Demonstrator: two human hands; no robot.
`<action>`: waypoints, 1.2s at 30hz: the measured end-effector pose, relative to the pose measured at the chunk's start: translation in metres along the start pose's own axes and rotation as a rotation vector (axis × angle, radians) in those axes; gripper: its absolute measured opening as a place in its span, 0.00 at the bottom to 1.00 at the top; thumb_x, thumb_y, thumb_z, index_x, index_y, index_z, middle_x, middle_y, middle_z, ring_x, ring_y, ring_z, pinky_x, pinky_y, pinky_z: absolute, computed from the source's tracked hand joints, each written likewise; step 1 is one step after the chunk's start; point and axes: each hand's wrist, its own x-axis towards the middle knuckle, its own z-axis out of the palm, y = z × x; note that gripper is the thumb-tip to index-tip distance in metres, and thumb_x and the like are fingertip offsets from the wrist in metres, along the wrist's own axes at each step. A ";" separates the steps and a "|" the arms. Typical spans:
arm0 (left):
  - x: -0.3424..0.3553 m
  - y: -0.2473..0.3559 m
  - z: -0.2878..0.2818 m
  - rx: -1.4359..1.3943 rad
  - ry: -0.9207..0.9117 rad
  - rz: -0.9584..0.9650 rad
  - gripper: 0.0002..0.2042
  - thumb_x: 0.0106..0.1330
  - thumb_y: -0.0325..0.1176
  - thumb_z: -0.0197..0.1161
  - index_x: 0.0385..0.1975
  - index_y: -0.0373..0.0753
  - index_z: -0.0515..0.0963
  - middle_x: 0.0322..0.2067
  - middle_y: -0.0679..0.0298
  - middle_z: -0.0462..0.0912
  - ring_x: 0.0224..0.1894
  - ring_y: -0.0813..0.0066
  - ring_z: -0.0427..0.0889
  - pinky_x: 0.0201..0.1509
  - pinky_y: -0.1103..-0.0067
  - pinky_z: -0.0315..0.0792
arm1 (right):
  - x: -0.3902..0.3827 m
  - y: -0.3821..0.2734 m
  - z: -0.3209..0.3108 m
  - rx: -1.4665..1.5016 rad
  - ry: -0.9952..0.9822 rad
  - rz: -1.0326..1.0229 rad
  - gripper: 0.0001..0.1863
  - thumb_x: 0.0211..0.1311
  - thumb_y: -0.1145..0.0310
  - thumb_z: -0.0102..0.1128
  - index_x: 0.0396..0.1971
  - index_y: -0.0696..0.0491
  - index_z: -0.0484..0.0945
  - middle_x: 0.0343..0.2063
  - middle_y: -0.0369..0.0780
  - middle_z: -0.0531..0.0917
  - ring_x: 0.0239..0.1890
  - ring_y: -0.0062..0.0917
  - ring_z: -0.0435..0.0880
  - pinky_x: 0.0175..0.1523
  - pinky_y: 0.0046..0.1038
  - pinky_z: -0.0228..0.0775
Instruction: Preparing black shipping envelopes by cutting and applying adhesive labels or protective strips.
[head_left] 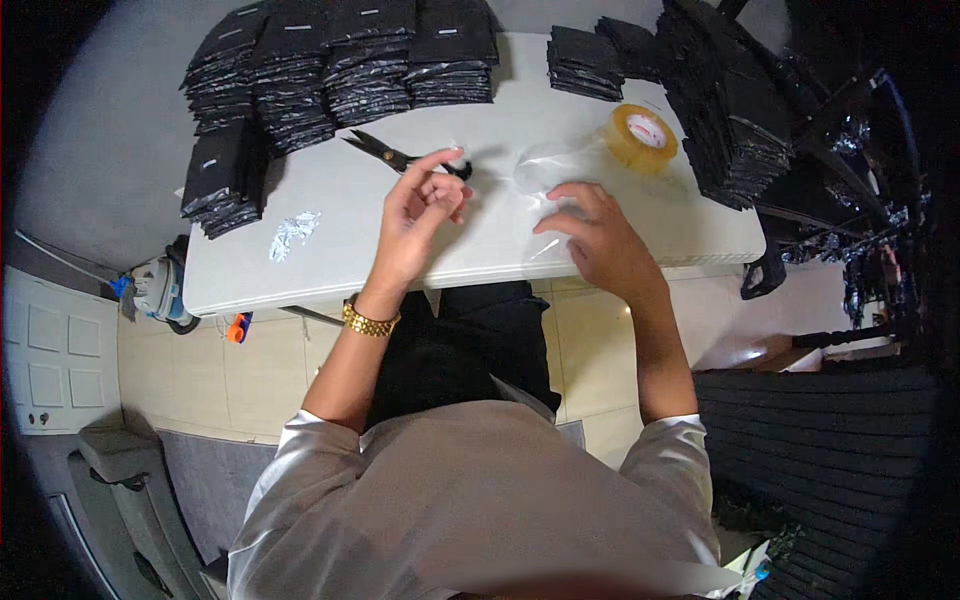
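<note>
Over the white table, my left hand is raised with the index finger out and the other fingers curled toward the thumb. A pale glint shows at its fingertip; what it is I cannot make out. Black scissors lie just beyond, their handles partly behind that hand. To the right, my right hand hovers with curved, spread fingers. Clear plastic film shows beside its fingertips; a firm grip on it is not visible. A roll of yellowish clear packing tape rests beyond that hand.
Stacks of flat black plastic packages line the table's far left. More black stacks stand along the right edge, with a smaller pile at the back. A shiny crumpled clear piece lies at left.
</note>
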 end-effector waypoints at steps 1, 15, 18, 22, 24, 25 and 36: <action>-0.002 -0.004 0.002 -0.006 0.004 -0.025 0.22 0.74 0.25 0.61 0.67 0.36 0.72 0.40 0.68 0.82 0.45 0.80 0.81 0.43 0.81 0.76 | 0.001 -0.003 0.001 -0.014 -0.003 -0.023 0.23 0.47 0.84 0.65 0.43 0.44 0.84 0.55 0.39 0.78 0.62 0.40 0.75 0.66 0.41 0.68; -0.005 0.007 -0.007 0.099 0.011 0.123 0.24 0.66 0.16 0.64 0.63 0.34 0.72 0.40 0.68 0.80 0.43 0.83 0.78 0.47 0.82 0.74 | 0.064 -0.012 0.021 0.288 0.176 -0.051 0.13 0.55 0.63 0.77 0.25 0.54 0.81 0.30 0.36 0.85 0.38 0.33 0.84 0.55 0.36 0.70; -0.007 0.012 -0.005 0.197 0.017 0.168 0.29 0.61 0.16 0.70 0.63 0.35 0.72 0.40 0.69 0.80 0.43 0.84 0.78 0.49 0.84 0.73 | 0.081 -0.016 0.021 0.322 0.191 -0.078 0.13 0.55 0.63 0.78 0.26 0.54 0.82 0.28 0.37 0.84 0.35 0.34 0.84 0.51 0.35 0.71; -0.005 0.012 -0.010 0.263 0.127 0.133 0.32 0.57 0.18 0.75 0.63 0.38 0.72 0.41 0.69 0.81 0.43 0.84 0.77 0.48 0.84 0.73 | 0.092 -0.016 0.026 0.338 0.171 -0.130 0.14 0.55 0.62 0.78 0.26 0.54 0.82 0.28 0.37 0.84 0.35 0.34 0.84 0.51 0.36 0.71; -0.003 0.011 -0.014 0.301 0.135 0.144 0.32 0.59 0.19 0.75 0.64 0.38 0.72 0.43 0.69 0.82 0.43 0.84 0.78 0.48 0.83 0.73 | 0.097 -0.017 0.028 0.334 0.159 -0.138 0.13 0.55 0.62 0.78 0.26 0.54 0.82 0.28 0.37 0.85 0.35 0.34 0.84 0.51 0.36 0.71; -0.002 0.011 -0.017 0.339 0.137 0.155 0.31 0.60 0.20 0.75 0.64 0.39 0.71 0.44 0.68 0.82 0.43 0.84 0.78 0.49 0.83 0.74 | 0.098 -0.018 0.029 0.329 0.152 -0.142 0.13 0.55 0.62 0.78 0.26 0.54 0.82 0.28 0.37 0.85 0.35 0.34 0.84 0.52 0.36 0.71; 0.008 0.023 -0.039 0.243 0.077 0.048 0.29 0.68 0.21 0.66 0.70 0.34 0.67 0.46 0.62 0.86 0.51 0.76 0.83 0.59 0.77 0.76 | 0.115 -0.022 0.033 0.303 0.095 -0.188 0.13 0.56 0.60 0.77 0.27 0.53 0.83 0.28 0.37 0.85 0.36 0.35 0.83 0.53 0.37 0.70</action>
